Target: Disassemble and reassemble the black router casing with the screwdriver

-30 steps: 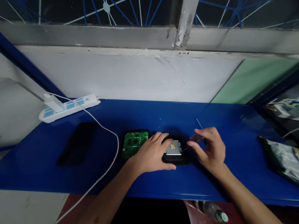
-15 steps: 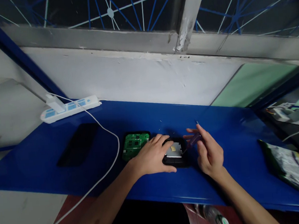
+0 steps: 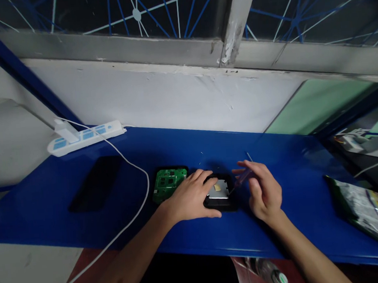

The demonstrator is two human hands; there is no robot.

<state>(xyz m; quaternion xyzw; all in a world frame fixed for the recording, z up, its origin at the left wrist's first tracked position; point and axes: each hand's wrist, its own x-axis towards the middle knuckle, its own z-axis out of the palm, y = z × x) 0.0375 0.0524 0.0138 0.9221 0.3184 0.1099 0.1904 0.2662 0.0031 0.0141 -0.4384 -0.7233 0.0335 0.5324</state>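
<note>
My left hand (image 3: 193,197) spans the left part of a small black plastic casing (image 3: 225,205), thumb at its near edge and fingers at its far edge, holding it against the table. Inside the casing lies a silvery metal plate (image 3: 219,193) with a small yellowish patch. From the right, my right hand (image 3: 265,190) has its fingers closed around a screwdriver (image 3: 243,177) with a see-through purple handle. Its thin shaft slants down to the plate's right edge; the exact contact of the tip is too small to tell. A green circuit board (image 3: 169,182) in a black shell sits left of the casing, partly behind my left hand.
Toward the back left of the blue table (image 3: 197,241) are a white power strip (image 3: 104,130) with a plugged-in adapter and a white cable (image 3: 142,171) crossing the surface. A dark flat object (image 3: 96,183) lies left, a shiny packet (image 3: 361,206) right. Tiny bits lie behind the casing.
The view has shifted very slightly. My right hand's fingers have turned a little around the screwdriver handle, while the left hand keeps its place on the casing.
</note>
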